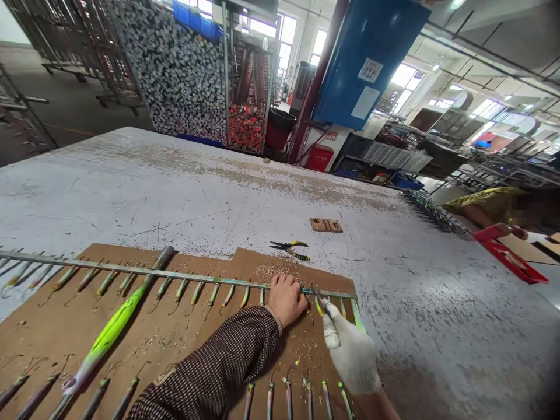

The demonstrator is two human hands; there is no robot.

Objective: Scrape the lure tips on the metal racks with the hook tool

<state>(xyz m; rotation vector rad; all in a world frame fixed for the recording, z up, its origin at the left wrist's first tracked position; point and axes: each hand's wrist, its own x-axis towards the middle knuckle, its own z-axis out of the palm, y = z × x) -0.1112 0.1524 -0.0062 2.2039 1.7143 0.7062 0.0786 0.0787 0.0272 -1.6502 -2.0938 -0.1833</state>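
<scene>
My left hand (286,298) is bare and closed in a fist, pressing on a long thin metal rail (175,274) that carries several small green-tipped lures. The rail lies across a brown cardboard sheet (184,332). My right hand (350,349) wears a white glove and pinches a small dark tool (315,293) whose tip touches the rail just right of my left hand, beside a yellow-green lure (319,307). A second row of lures (301,396) lies near the bottom edge.
A long green and grey painted stick (114,326) lies diagonally on the cardboard. Yellow-handled pliers (291,249) and a small brown sign (326,224) rest on the grey table (175,192). Another person (494,210) works at the far right near a red frame (510,256).
</scene>
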